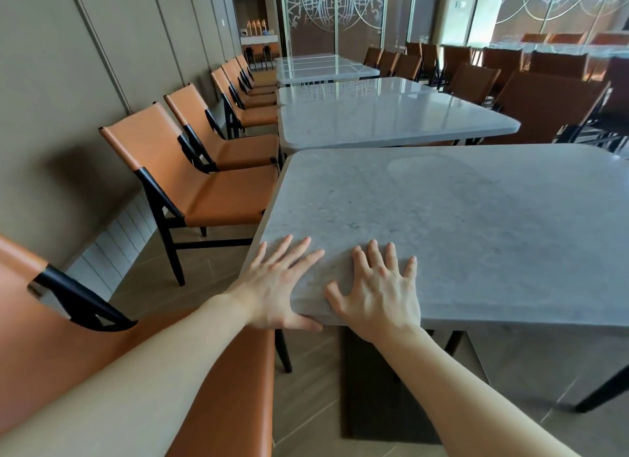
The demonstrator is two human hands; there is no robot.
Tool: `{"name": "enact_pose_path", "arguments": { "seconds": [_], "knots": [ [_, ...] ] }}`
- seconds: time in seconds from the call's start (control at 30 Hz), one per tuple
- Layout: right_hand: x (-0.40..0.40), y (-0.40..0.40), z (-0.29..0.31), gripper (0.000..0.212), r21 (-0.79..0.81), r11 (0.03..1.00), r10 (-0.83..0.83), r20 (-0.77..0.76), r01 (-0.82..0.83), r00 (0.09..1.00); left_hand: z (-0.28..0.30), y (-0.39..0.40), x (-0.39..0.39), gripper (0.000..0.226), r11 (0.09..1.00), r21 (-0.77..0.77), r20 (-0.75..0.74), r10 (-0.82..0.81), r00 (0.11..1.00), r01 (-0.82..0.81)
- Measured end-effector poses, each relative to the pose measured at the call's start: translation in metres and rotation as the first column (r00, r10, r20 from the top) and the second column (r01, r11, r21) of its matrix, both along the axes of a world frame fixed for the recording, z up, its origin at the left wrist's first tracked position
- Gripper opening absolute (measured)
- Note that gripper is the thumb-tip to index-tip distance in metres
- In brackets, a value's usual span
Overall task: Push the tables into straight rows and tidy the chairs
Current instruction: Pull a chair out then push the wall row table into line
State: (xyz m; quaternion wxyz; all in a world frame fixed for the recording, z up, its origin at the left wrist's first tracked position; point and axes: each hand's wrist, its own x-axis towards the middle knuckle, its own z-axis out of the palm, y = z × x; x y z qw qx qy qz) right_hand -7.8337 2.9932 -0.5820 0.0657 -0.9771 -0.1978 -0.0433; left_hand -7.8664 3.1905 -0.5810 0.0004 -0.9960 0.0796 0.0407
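Note:
A grey marble table fills the middle of the view, turned at an angle to the second table behind it. My left hand lies flat on its near left corner, fingers spread on top and thumb under the edge. My right hand presses flat on the near edge beside it, fingers spread. A third table stands farther back. Orange leather chairs with black frames line the left wall; one orange chair sits right under my left arm.
Brown chairs crowd the right side of the tables. A beige panelled wall runs along the left, glass partitions close the back. Tiled floor shows between the chairs and the near table.

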Motion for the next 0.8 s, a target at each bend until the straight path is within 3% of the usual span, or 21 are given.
{"name": "enact_pose_path", "arguments": {
  "seconds": [0.3,0.43,0.57,0.63,0.7,0.8],
  "knots": [
    [0.018,0.027,-0.007,0.086,0.045,0.999,-0.03,0.005,0.029,1.0,-0.003,0.029,0.024,0.123,0.999,0.032,0.005,-0.026,1.0,0.026],
    [0.011,0.025,-0.005,0.085,0.06,0.997,-0.037,-0.064,0.041,0.997,-0.006,0.026,0.018,0.12,1.0,-0.001,-0.004,0.0,1.0,0.0],
    [0.032,-0.005,0.028,0.067,0.078,0.995,0.082,-0.187,-0.068,0.979,0.041,0.003,0.042,0.116,0.987,-0.034,-0.228,0.146,0.963,-0.158],
    [0.054,-0.039,0.051,0.056,0.071,0.996,-0.031,-0.301,0.054,0.953,0.085,-0.015,0.077,0.092,0.99,0.123,-0.346,0.102,0.933,-0.063],
    [0.064,-0.09,0.067,0.047,-0.01,0.962,-0.257,-0.358,0.272,0.898,0.121,-0.047,0.107,0.066,0.978,0.193,-0.394,0.008,0.919,0.075],
    [0.051,-0.175,0.08,0.043,-0.234,0.904,-0.425,-0.401,0.358,0.812,0.153,-0.109,0.133,0.051,0.99,0.06,-0.371,-0.093,0.924,0.124]
  ]
}}
